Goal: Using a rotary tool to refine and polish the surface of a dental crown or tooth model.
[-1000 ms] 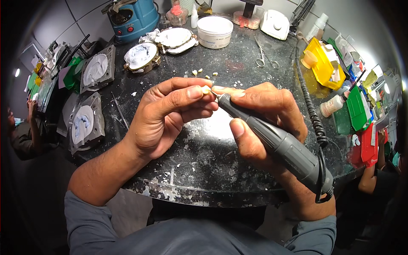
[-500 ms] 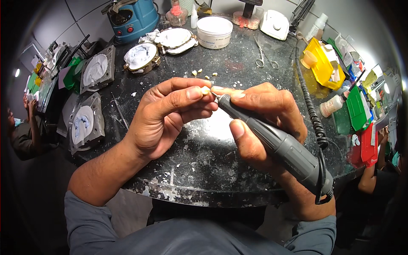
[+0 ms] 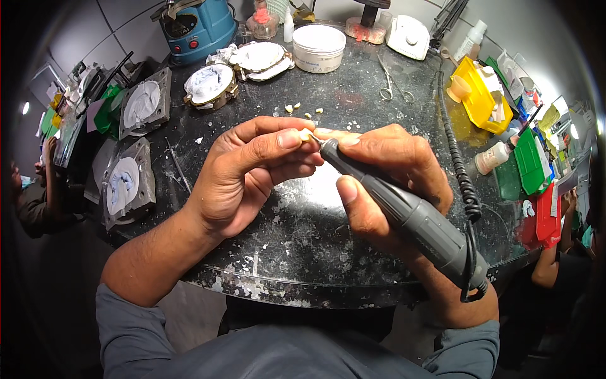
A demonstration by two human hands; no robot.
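Observation:
Between the thumb and fingertips of my left hand is a small cream artificial tooth. My right hand is wrapped round a dark grey rotary handpiece, slanting from lower right up to the tooth. The handpiece's thin metal bur meets or nearly meets the tooth; exact contact is too small to tell. Just beyond my fingers, several loose cream teeth lie on the black worktable. A coiled black cord runs along the table to the handpiece's rear end.
Plaster-filled flasks stand at left, more plaster moulds behind. A white tub, scissors and a blue machine are at the back. Yellow tray and red tray sit right. Other people work at both sides.
My right hand and the handpiece have shifted slightly, its rear end moving a little left. My left hand stays nearly still with the tooth.

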